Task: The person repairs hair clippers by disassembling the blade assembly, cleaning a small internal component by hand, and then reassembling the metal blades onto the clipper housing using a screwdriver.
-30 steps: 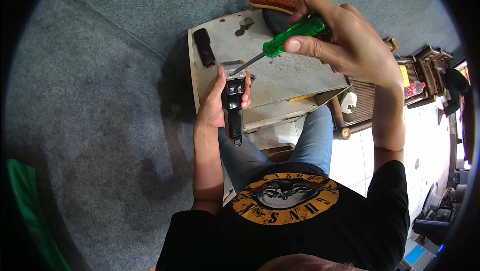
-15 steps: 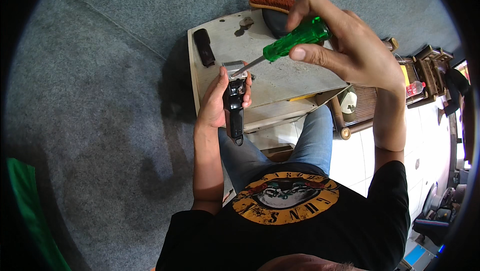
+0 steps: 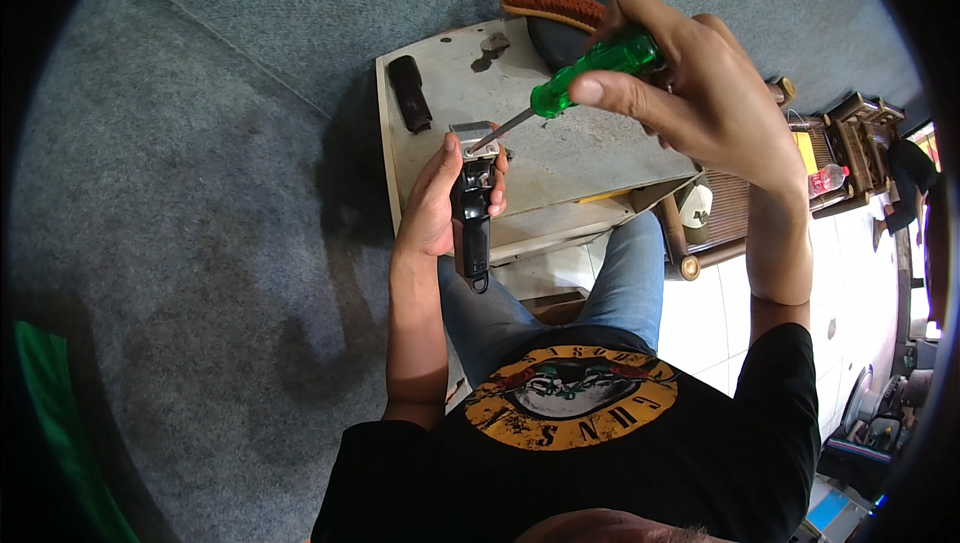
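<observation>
A black hair clipper with a metal blade at its far end is gripped in my left hand, its casing open so the inside shows. My right hand is closed round the green see-through handle of a screwdriver. The shaft slants down to the left, and its tip meets the blade by a screw. On the tabletop, left of the blade, lies a dark cover piece, apart from both hands.
The worn pale table has a partly open drawer at its near side. A red-brown bristle brush rests at the back by a dark object. To the right stand a bamboo bench, a cap and a bottle.
My right fingers have shifted on the screwdriver handle, which has turned a little. The tip stays at the blade, and my left hand with the clipper has barely moved.
</observation>
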Available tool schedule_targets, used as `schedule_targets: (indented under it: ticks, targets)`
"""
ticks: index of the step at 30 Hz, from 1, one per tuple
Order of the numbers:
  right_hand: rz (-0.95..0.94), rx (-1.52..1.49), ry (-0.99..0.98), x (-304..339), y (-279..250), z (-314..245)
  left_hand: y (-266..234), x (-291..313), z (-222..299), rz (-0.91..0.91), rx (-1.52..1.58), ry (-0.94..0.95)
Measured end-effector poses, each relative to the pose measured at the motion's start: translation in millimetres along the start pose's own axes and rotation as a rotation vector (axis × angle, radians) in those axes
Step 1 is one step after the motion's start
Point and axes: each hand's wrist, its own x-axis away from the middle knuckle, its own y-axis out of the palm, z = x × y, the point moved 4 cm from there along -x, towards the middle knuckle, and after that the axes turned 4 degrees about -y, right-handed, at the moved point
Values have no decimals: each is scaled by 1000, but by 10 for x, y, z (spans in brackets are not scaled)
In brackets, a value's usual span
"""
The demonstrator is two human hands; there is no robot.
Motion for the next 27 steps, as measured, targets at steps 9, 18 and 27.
schedule_targets:
  ticks: [9, 18, 27]
  targets:
    - [222, -149, -404, -69, 113, 67, 48, 1, 15, 28, -43, 9]
    - [258, -152, 22, -38, 208, 337, 32, 6, 0, 50, -50, 16]
    - [683, -654, 65, 434, 712, 880, -10, -28, -1, 83, 93, 2]
